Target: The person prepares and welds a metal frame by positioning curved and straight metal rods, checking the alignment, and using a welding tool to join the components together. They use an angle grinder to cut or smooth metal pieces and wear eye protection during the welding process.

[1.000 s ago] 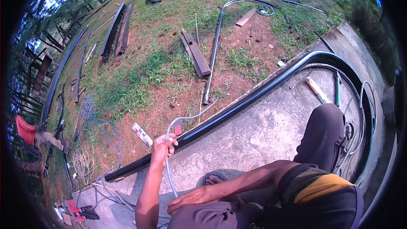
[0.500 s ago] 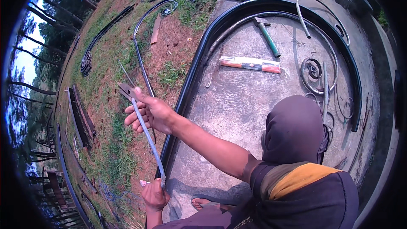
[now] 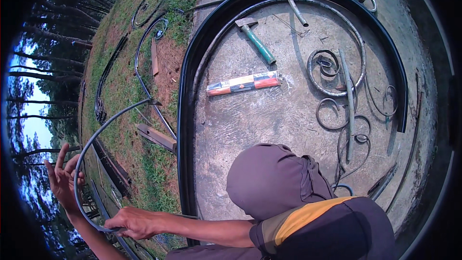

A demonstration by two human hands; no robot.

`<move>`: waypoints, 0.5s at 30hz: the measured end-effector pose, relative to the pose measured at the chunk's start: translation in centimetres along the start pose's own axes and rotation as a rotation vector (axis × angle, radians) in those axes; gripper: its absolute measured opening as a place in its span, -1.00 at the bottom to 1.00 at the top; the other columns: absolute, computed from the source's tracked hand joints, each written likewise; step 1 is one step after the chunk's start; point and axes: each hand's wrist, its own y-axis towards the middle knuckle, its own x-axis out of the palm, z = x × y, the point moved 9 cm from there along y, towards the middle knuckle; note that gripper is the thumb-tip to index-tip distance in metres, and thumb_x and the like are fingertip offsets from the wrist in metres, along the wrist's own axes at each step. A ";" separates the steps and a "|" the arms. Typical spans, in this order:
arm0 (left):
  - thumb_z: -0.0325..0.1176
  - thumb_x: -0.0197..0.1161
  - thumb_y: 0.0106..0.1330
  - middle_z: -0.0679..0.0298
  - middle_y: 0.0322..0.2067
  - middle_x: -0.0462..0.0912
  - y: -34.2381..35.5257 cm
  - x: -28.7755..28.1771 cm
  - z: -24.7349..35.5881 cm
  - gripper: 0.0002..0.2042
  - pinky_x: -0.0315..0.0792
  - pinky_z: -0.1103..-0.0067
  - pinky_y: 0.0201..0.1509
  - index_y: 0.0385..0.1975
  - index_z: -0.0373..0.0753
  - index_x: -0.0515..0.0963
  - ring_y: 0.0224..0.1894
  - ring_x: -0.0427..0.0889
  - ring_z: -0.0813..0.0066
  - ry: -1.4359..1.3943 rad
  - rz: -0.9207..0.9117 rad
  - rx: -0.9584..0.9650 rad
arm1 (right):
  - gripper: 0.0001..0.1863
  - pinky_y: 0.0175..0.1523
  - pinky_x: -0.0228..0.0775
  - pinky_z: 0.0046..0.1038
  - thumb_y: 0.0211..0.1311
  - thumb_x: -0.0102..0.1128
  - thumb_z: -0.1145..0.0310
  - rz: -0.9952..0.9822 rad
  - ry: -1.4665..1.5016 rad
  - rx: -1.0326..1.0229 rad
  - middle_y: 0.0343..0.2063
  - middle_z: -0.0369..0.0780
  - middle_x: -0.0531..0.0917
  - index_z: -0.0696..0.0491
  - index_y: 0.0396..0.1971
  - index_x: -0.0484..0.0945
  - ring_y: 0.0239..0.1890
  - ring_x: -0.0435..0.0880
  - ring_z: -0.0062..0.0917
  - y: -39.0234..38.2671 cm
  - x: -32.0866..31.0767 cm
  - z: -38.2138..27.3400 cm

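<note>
Neither of my hands is in view. Low in the head view, a person in a grey hood [image 3: 274,178] and a dark shirt with a yellow-orange shoulder panel bends to the left. One of their hands [image 3: 134,222] grips the lower end of a curved grey metal bar [image 3: 86,149]. Beside the bar's outer side, another hand [image 3: 62,180] has its fingers spread; its forearm enters from the lower left and seems to be the same person's. The bar arcs up to a tip above the grass.
A black metal arch [image 3: 186,110] borders the concrete. Within it lie a green-handled hammer [image 3: 260,45], a long white-and-red packet [image 3: 244,83], a scroll-bent metal piece [image 3: 332,91] and a straight grey pipe [image 3: 348,106]. On the grass are a notched brown piece [image 3: 156,137] and bent metal lengths.
The view has shifted, and the hooded person appears farther left and lower. The bar has swung left and shows a stronger curve. The arm from the visible shoulder now grips its lower end.
</note>
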 end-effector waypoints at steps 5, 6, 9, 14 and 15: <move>-0.05 0.17 0.41 0.11 -0.34 0.68 6.4 14.7 3.7 -0.40 0.29 0.74 -0.75 0.31 -0.31 0.26 -0.76 0.46 0.67 0.647 -0.157 -0.154 | -0.73 -0.37 0.27 -0.07 0.15 0.17 0.44 -0.089 -0.302 0.129 -0.62 0.04 0.51 0.19 -0.17 0.45 -0.46 0.53 0.03 1.0 -1.5 -0.7; -0.13 0.25 0.38 0.17 -0.40 0.66 7.1 16.4 4.1 -0.45 0.17 0.75 -0.78 0.25 -0.33 0.34 -0.79 0.37 0.71 0.861 -0.250 -0.230 | -0.74 -0.36 0.27 -0.06 0.15 0.18 0.43 -0.019 -0.274 0.161 -0.62 0.05 0.50 0.18 -0.17 0.45 -0.45 0.53 0.03 1.5 -1.8 -0.7; -0.27 0.28 0.36 0.50 -0.60 0.39 11.5 17.8 5.7 -0.74 0.13 0.73 -0.59 -0.13 -0.33 0.55 -0.61 0.27 0.80 0.963 -0.134 0.045 | -0.70 -0.24 0.34 -0.05 0.17 0.24 0.39 0.408 -0.527 -0.099 -0.61 0.06 0.49 0.17 -0.14 0.45 -0.45 0.54 0.02 1.5 -5.5 -1.0; -0.15 0.06 0.53 0.61 -0.62 0.18 14.9 19.7 7.6 -0.74 -0.07 0.74 -0.57 -0.33 -0.17 0.54 -0.59 0.08 0.86 0.661 0.000 0.454 | -0.64 -0.19 0.43 -0.05 0.16 0.31 0.34 0.413 -0.811 0.192 -0.44 0.03 0.63 0.23 -0.15 0.45 -0.33 0.64 0.02 1.5 -15.6 -2.3; -0.15 0.06 0.53 0.60 -0.63 0.20 15.3 20.6 6.4 -0.75 -0.06 0.74 -0.58 -0.31 -0.17 0.54 -0.61 0.09 0.86 0.583 -0.010 0.440 | -0.65 -0.18 0.43 -0.04 0.16 0.31 0.33 0.351 -0.853 0.322 -0.41 0.04 0.64 0.24 -0.17 0.45 -0.29 0.65 0.01 1.5 -18.3 -2.8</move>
